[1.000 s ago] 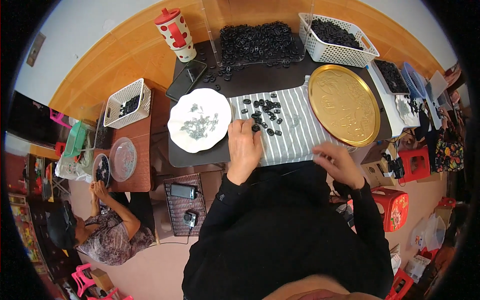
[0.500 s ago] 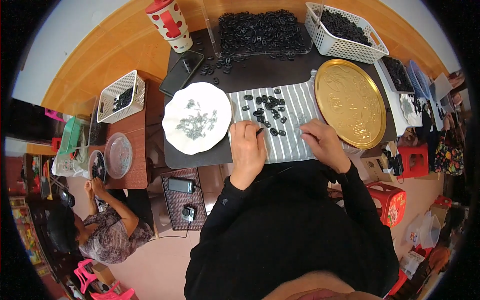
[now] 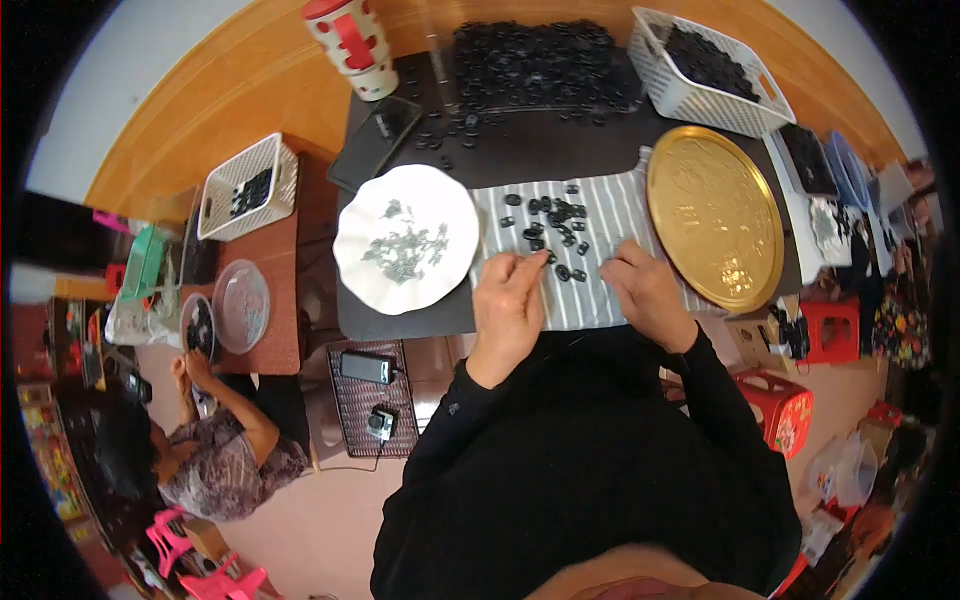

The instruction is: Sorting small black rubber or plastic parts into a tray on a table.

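My left hand (image 3: 508, 308) is closed in a pinch at the left part of a grey-and-white striped cloth (image 3: 600, 312). A small black oval piece shows at its fingertips. Across the cloth, my right hand (image 3: 652, 295) has its thumb and fingers pressed together; whatever it holds is too small to make out. Between and beyond the hands lies a loose group of black oval pieces (image 3: 560, 212), some with two holes. Left of the cloth, a white wavy-edged plate (image 3: 360, 245) bears many small clear slivers (image 3: 405, 250).
A gold oval tray (image 3: 715, 220) lies at the right. Behind stand a clear bin of black pieces (image 3: 535, 65), a white basket (image 3: 690, 95), a polka-dot tumbler (image 3: 355, 50) and a phone (image 3: 375, 140). At a side table on the left, another person (image 3: 235, 460) works.
My left hand has moved right, closer to the right hand, with the black piece still at its fingertips. The right hand's fingers have drawn closer together. The whole view has shifted slightly.
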{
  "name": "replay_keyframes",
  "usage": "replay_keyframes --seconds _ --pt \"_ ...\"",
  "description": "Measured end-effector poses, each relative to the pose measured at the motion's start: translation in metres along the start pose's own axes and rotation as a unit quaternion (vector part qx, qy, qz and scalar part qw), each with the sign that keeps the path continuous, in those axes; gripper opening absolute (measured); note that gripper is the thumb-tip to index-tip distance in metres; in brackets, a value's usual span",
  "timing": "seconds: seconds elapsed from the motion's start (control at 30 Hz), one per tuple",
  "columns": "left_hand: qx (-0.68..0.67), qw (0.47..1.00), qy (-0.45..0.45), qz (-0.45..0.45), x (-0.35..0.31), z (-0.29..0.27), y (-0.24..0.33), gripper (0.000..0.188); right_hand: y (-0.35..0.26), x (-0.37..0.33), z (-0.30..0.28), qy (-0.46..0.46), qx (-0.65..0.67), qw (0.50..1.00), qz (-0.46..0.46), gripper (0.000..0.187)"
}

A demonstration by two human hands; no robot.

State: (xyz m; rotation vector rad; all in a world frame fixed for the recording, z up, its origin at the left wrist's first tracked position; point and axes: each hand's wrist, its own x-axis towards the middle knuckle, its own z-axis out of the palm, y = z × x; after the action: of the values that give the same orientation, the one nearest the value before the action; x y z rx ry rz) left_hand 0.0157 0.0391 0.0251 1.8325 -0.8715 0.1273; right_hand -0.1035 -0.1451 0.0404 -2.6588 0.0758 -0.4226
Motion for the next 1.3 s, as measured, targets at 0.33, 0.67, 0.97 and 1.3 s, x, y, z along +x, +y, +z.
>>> replay_keyframes --seconds 0.33,0.67,0.97,1.3 --pt "-0.113 0.993 -0.001 -0.019 0.007 0.001 0.000 0.024 -0.003 -0.001 -0.002 0.045 0.057 0.997 0.022 0.007" --pt "-0.231 0.971 -0.009 -0.064 0.003 0.001 -0.006 0.030 -0.018 -0.004 -0.014 0.094 0.191 0.975 0.057 0.008" --pt "-0.389 0.903 -0.018 -0.182 -0.011 -0.002 -0.004 0.032 0.004 -0.010 -0.008 0.086 0.128 0.986 0.061 0.012" --pt "-0.441 0.883 -0.087 -0.134 -0.011 -0.004 0.016 0.032 -0.002 -0.009 0.002 0.067 0.070 0.994 0.057 0.007"
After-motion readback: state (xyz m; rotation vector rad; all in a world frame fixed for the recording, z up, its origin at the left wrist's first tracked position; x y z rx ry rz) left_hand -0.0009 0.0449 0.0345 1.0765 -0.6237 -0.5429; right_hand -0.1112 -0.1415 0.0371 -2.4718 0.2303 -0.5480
